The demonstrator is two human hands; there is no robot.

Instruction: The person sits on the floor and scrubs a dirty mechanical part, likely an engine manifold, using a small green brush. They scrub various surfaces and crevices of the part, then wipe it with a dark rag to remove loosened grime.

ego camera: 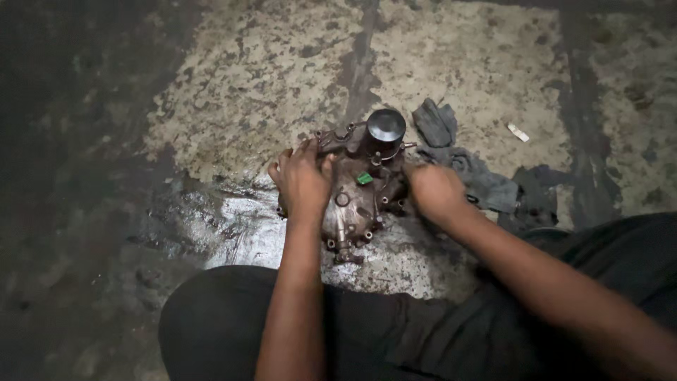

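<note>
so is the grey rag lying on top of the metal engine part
No, the grey rag lies on the floor beside the metal engine part, to its right.

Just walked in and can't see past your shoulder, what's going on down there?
A person crouches over a greasy metal engine part lying on the stained, oily floor. The left hand presses on its left side; the right hand grips its right edge. A black cylindrical filter sits at its far end, with dark rags beside it.
</note>
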